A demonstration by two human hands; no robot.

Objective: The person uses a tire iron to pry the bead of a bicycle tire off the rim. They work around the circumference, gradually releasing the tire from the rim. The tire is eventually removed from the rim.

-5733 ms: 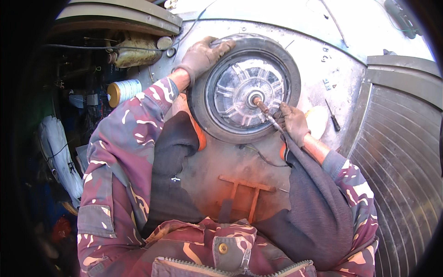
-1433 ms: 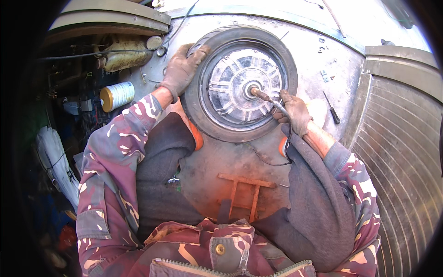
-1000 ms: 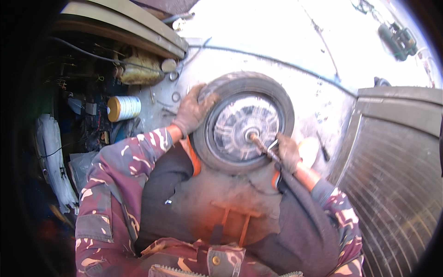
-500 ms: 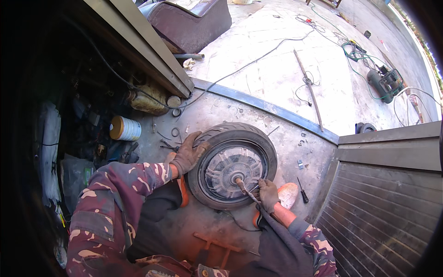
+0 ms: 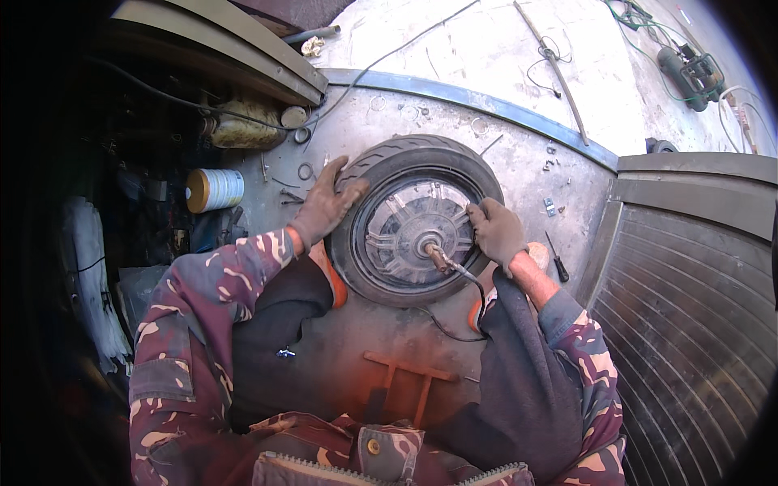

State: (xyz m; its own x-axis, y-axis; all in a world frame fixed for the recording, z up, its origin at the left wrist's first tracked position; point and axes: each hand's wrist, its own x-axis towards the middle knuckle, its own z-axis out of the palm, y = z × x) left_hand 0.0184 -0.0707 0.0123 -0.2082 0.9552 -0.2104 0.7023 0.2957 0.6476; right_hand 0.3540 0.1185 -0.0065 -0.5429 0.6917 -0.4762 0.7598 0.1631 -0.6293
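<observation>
A motor wheel with a black tyre and a grey ribbed hub lies tilted in front of me, between my feet. My left hand, in a grey-brown glove, holds the tyre's left side, thumb over its face and fingers along the tread. On the right, my gloved right hand is closed over the tyre's edge, its fingertips curled in toward the rim. From the hub's centre sticks an axle, from which a black cable runs past my right leg to the floor.
A screwdriver and small metal parts lie right of the wheel. A yellow-lidded tub and a dirty jerrycan stand left. A metal door track crosses behind; a ribbed panel borders the right. An orange-brown metal frame lies near me.
My right hand has moved from beside the axle cable up to the tyre's right edge. My left hand stays on the tyre. The view has tipped down, so the wheel sits higher.
</observation>
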